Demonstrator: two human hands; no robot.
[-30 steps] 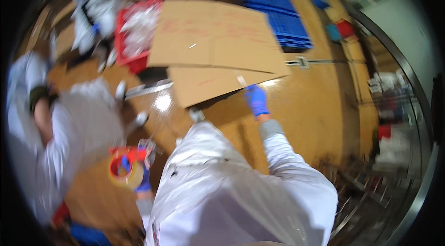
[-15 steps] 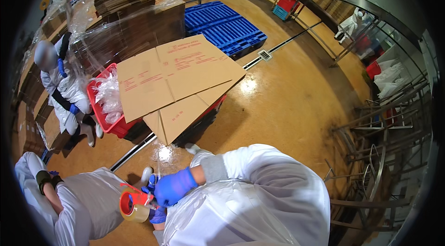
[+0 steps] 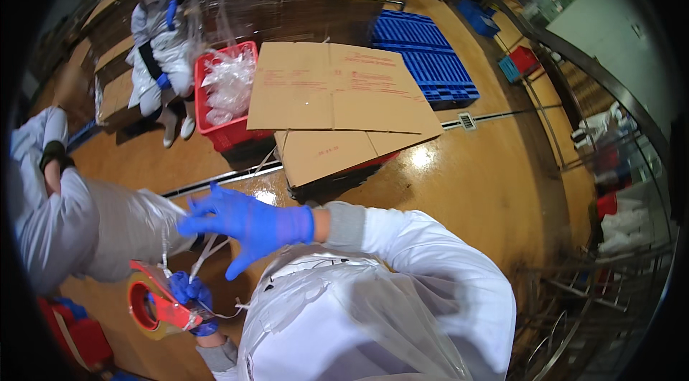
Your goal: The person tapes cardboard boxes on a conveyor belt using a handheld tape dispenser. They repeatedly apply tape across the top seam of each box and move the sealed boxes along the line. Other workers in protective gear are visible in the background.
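Low at the left, my blue-gloved left hand [image 3: 192, 293] is wrapped round a red tape dispenser [image 3: 166, 311] carrying a wide roll of clear tape [image 3: 138, 302]. Thin white strings [image 3: 208, 255] run up from that hand toward my right hand; I cannot tell where they end. My right hand [image 3: 251, 225], also in a blue glove, reaches across above the left one with fingers spread and nothing visibly gripped. Beyond it, flat cardboard cartons [image 3: 316, 94] with red print lie overlapping on a dark stack. A clear plastic apron covers my white clothing.
A red crate [image 3: 224, 133] of clear plastic bags stands beside the cardboard. Blue pallets [image 3: 423, 51] are behind at right. One person [image 3: 161, 44] sits far left; another in white [image 3: 108, 230] is close at my left. Metal frames [image 3: 574, 295] stand at right.
My right hand has come off the dispenser, risen and opened. My left hand has moved left and down with the dispenser. The view has shifted, so the cardboard appears farther right.
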